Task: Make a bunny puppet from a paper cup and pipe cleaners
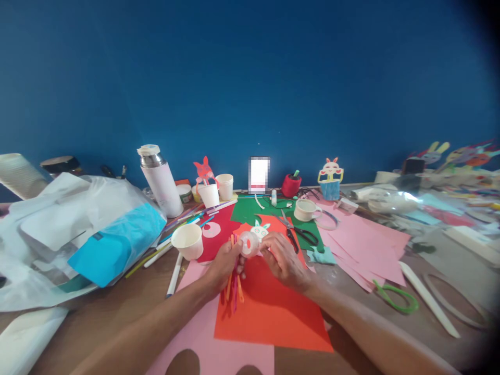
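Observation:
My left hand [225,263] is closed on a roll of clear tape [254,247], held up on its edge. Several thin orange and pink strips [235,294] hang from the same hand; they look like pipe cleaners or paper. The fingers of my right hand [283,260] are pinched together at the roll's right edge; the tape end is too small to make out. Just behind the roll, a white paper animal face [260,230] with pointed ears is partly covered. Below both hands lies an orange sheet [273,317].
Black scissors [299,233] lie behind my right hand, near a white mug [307,210]. A paper cup [187,241] stands left. Pink sheets [359,239] spread right, by a green loop [398,301]. A white flask [162,182] stands beside plastic bags [66,208].

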Action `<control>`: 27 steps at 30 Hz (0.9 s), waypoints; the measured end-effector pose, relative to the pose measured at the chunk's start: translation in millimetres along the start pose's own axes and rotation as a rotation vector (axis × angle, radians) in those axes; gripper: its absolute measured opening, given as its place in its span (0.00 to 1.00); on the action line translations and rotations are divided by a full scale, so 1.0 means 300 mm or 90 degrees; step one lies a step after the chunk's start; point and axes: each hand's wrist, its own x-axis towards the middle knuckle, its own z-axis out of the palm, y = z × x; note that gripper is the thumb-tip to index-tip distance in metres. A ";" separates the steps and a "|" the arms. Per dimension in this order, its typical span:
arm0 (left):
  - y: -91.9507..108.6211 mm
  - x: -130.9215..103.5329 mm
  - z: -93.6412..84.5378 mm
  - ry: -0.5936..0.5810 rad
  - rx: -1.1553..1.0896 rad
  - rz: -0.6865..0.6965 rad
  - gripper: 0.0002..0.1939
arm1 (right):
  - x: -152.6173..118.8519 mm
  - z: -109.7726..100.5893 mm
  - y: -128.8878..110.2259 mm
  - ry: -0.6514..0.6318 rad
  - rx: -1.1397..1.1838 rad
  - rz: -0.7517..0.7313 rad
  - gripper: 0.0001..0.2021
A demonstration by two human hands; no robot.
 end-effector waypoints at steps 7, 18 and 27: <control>0.009 0.001 -0.006 -0.020 -0.053 -0.029 0.15 | -0.002 0.017 -0.002 0.100 0.116 0.132 0.06; 0.018 0.013 -0.019 -0.058 -0.141 -0.066 0.15 | 0.002 0.057 0.022 0.141 0.273 0.275 0.08; 0.018 0.008 -0.017 -0.085 -0.114 -0.062 0.16 | 0.012 0.064 0.006 0.132 0.271 0.218 0.08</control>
